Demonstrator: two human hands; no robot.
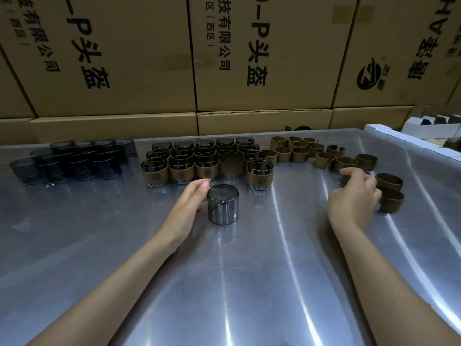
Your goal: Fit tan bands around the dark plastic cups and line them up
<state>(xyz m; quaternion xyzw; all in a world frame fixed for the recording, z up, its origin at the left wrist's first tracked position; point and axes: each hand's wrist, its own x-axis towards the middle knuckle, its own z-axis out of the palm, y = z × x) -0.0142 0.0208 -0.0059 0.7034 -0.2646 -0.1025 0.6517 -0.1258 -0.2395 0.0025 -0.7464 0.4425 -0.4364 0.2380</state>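
A shiny metal tabletop (249, 283) fills the near part of the view, with stacked cardboard boxes (269, 53) printed in black characters rising behind its far edge. Near the middle, one dark plastic cup (223, 204) stands upside down on the tabletop, bare of any band. The left hand (189, 203) lies against the cup's left side, its fingers straight and reaching along the cup toward the far side, with a fingertip at the cup's upper edge; it touches rather than wraps the cup. Just beyond it, a block of banded cups (207, 158) stands in rows, each with a tan band round its middle and its mouth upward; the nearest-right one (260, 174) sits a little forward of its row. Far left, well apart from these, a cluster of unbanded dark cups (74, 159) stands close together. To the right of the banded block, loose tan bands (321, 153) stand on edge in a scattered group that trails toward the near right. The right hand (355, 198) is down among the nearest of these, its fingers curled and blurred; a tan band (390, 199) sits right at its fingertips, but whether the fingers grip it cannot be told. At the far right edge of the tabletop runs a line of small white boxes (404, 138).
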